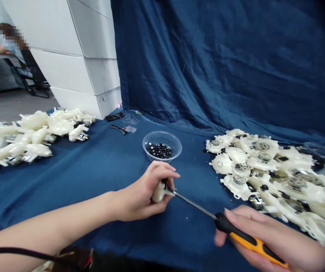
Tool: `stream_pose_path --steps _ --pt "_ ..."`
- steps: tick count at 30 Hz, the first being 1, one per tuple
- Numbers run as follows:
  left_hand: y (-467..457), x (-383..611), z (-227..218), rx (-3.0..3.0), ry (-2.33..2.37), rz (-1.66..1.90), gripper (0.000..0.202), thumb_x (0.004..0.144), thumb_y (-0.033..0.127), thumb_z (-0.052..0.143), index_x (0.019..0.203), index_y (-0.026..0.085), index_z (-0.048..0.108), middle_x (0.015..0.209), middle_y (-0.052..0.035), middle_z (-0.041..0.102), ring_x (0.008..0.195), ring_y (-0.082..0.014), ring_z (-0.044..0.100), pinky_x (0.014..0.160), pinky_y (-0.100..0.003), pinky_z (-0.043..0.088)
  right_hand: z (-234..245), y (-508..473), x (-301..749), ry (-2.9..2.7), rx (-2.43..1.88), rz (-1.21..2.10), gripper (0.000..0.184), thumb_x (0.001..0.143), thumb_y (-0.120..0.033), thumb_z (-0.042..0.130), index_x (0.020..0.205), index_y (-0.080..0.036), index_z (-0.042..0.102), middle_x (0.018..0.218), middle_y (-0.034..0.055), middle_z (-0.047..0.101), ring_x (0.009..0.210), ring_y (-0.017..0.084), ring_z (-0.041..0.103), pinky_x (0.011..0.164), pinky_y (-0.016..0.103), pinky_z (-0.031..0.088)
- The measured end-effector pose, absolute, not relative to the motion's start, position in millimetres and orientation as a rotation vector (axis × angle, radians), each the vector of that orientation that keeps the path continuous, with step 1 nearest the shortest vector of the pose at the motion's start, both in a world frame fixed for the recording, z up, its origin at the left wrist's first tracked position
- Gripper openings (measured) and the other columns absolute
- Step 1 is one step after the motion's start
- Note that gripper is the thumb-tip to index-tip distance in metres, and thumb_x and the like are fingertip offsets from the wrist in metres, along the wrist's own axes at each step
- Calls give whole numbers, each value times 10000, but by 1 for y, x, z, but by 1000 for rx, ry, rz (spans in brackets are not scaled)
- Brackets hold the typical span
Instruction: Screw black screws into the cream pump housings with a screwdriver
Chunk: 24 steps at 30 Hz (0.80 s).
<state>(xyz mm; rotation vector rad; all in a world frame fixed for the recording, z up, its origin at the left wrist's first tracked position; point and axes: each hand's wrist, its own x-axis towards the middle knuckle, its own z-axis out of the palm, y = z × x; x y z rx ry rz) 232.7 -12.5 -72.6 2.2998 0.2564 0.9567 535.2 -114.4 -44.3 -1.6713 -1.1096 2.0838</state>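
Head camera, and we're live: the left hand (141,192) has a closed, tight grip on a small white plastic housing (158,192), held low over the blue-draped table (100,185). Coming in from the right, the right hand (270,236) has its grip wrapped firmly around an orange-and-black screwdriver (257,246), and the steel tip is right there at the housing, touching it! Just beyond the left hand sits a clear plastic bowl (162,139) of small black pieces (159,151). To the right, a big heap of white plastic assemblies (264,162); far left, another white heap (34,130), well apart.
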Motion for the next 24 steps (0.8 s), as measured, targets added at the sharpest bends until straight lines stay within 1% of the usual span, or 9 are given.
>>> stream_pose_path --steps 3,6,9,13,15,18,20,21,24 --pt "-15 231 -71 2363 157 879 710 900 43 584 1487 303 283 1057 -74 592 1246 -251 463 1112 -473 442 -41 -115 548 -999 -1611 2242 640 943 -727 510 1020 -121 703 465 -67 418 332 2 283 345 118 173" --pt "-18 231 -71 2377 133 872 734 904 39 582 1505 304 253 1068 -75 594 1237 -247 464 1101 -471 449 -43 -120 548 -998 -1618 2204 630 933 -726 531 1018 -123 693 479 -67 436 330 -6 284 352 118 170" --pt "-17 232 -75 2336 200 894 714 913 55 588 1503 289 262 1100 -87 577 1262 -249 455 1081 -449 461 -45 -126 538 -1139 -1731 2023 689 887 -790 536 1058 -139 681 565 -54 496 347 -14 314 367 120 185" --pt "-13 235 -81 2277 289 882 673 918 82 594 1487 278 294 1152 -91 537 1192 -223 489 1075 -436 458 -46 -128 527 -1595 -1824 1596 698 876 -827 495 746 -147 579 554 -32 450 398 17 364 385 140 238" --pt "-14 237 -82 2265 303 886 682 905 76 598 1485 275 300 1154 -89 535 1171 -216 503 1075 -436 452 -47 -128 525 -1686 -1829 1443 671 896 -794 502 695 -155 534 574 -15 468 432 29 384 401 147 264" --pt "-19 239 -81 2146 342 866 651 893 70 602 1448 277 331 1105 -65 565 1036 -175 571 924 -338 515 -48 -130 524 -1709 -1816 1383 619 924 -761 481 803 -170 618 595 6 536 460 57 429 416 160 303" --pt "-22 241 -79 1994 394 889 603 885 84 622 1402 276 379 1087 -50 597 890 -134 596 760 -254 513 -49 -131 523 -1685 -1803 1329 574 908 -741 535 962 -185 667 638 15 596 525 86 515 466 165 386" --pt "-23 241 -77 1946 418 929 572 865 95 653 1362 270 432 1127 -58 610 884 -133 606 744 -249 511 -49 -132 523 -1679 -1800 1249 557 892 -723 581 1029 -192 674 673 20 626 569 101 560 501 169 429" --pt "-21 242 -73 1929 497 993 445 793 134 750 1199 237 598 1393 -98 550 1142 -225 601 971 -371 504 -54 -132 525 -1850 -1716 724 400 883 -573 696 1057 -213 708 846 38 716 725 133 680 629 172 525"
